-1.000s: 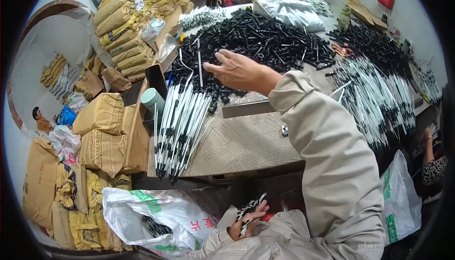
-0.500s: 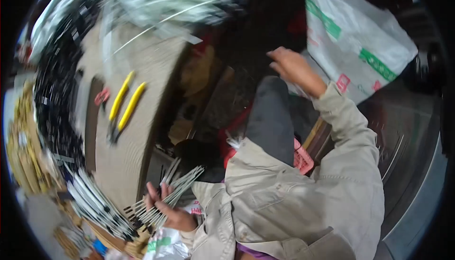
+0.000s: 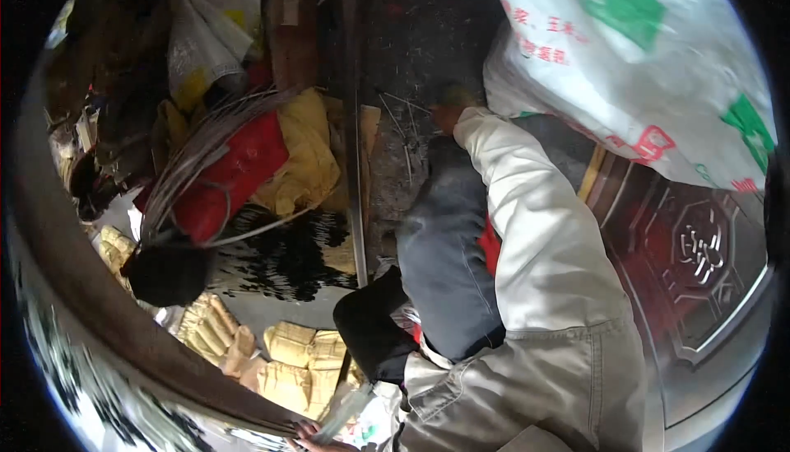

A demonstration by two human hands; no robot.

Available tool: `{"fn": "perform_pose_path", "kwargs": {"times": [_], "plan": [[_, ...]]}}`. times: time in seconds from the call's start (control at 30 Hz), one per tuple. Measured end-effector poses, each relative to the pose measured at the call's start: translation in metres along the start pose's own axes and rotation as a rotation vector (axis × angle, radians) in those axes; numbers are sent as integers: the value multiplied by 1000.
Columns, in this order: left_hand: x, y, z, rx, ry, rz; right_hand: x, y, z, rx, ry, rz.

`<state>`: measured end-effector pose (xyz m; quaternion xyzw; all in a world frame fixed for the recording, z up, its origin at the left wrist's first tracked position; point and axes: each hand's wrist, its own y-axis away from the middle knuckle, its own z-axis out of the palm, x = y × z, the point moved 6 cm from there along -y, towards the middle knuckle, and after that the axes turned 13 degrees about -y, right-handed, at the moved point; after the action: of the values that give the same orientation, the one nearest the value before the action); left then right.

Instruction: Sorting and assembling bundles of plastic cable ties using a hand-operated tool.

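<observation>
Rods near the dark floor's visible left edge, by your right hand (grip too dark to tell), look light, stiff, slick: pinch mid-length; left hand seems clamped on blurred pale bundle.

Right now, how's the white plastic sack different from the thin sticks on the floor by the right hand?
The white plastic sack is big and bulky; the thin sticks are narrow as lines. The sack has green and red printing, while the sticks show no colored marks. The sack is one bulging piece; the sticks are several, lying scattered. Both are pale and near the right hand.
</observation>
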<state>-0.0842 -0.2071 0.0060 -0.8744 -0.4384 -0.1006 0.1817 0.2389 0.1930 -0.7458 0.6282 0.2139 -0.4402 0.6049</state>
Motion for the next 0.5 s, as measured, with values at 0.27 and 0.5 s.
{"fn": "perform_pose_path", "kwargs": {"times": [0.27,0.5], "plan": [[-17,-47,-21,0,-239,-166,5,-88,86,515,-1645,30],[-7,-70,19,-66,-379,-41,83,-149,84,-172,-2486,-521]]}}
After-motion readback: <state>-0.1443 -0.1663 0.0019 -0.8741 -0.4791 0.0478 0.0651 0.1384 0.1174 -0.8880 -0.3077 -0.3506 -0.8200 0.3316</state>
